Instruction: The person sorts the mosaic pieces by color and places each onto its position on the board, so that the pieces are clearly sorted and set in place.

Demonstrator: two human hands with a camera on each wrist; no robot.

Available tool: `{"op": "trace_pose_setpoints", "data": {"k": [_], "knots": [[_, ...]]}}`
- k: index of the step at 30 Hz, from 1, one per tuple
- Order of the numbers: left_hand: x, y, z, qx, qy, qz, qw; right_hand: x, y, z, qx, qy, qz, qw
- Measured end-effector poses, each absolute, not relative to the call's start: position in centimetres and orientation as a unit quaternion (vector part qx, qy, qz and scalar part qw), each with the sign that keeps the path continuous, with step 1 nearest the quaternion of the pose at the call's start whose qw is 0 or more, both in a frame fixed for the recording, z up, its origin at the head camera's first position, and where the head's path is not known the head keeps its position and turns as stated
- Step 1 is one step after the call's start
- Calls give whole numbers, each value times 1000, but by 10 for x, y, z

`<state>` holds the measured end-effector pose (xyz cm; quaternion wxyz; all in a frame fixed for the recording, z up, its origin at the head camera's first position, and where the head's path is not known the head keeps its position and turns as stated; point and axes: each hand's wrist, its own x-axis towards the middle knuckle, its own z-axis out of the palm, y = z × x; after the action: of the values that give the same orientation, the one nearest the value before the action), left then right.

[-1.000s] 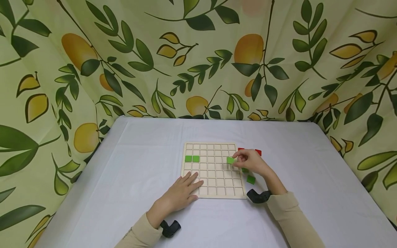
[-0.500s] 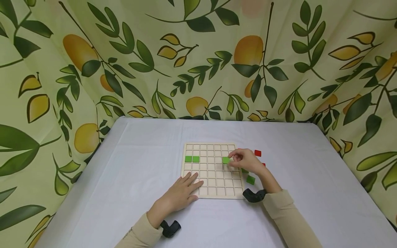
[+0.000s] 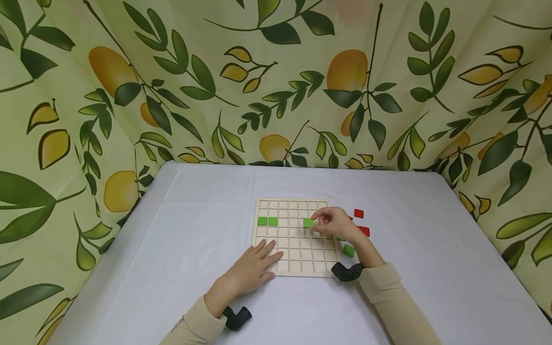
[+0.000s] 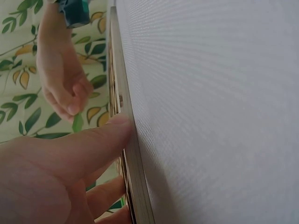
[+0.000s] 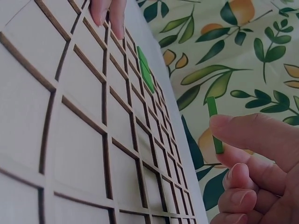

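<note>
A pale wooden grid board (image 3: 297,254) lies on the table, its square cells divided by thin ridges. Two green square tiles (image 3: 272,221) sit side by side in cells toward its left edge. Above the board's right half, my right hand (image 3: 334,223) pinches another green tile (image 5: 214,123) between thumb and finger; the right wrist view shows this thin tile edge-on, apart from the board. My left hand (image 3: 250,270) rests on the board's front-left corner with fingers spread, its thumb (image 4: 103,140) along the edge in the left wrist view.
Right of the board lie a loose green tile (image 3: 349,250) and several red tiles (image 3: 359,213), some partly hidden by my right arm. A white cloth (image 3: 194,215) covers the table. Leaf-and-fruit patterned curtain (image 3: 276,96) surrounds the back and sides.
My right hand has moved left over the board, carrying the pinched green tile. More red tiles show behind the arm. My left hand stays in place.
</note>
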<state>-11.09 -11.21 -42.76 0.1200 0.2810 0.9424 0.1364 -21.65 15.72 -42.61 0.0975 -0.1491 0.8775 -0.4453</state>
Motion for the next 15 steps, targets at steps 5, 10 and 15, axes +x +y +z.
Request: {"op": "trace_pose_setpoints", "data": {"k": [5, 10, 15], "knots": [[-111, -112, -428, 281, 942, 137, 123, -217, 154, -427, -146, 878, -446, 100], [-111, -112, -428, 281, 942, 136, 123, -219, 150, -427, -142, 875, -452, 102], [-111, -112, -427, 280, 943, 134, 122, -220, 146, -428, -146, 872, -458, 95]]}}
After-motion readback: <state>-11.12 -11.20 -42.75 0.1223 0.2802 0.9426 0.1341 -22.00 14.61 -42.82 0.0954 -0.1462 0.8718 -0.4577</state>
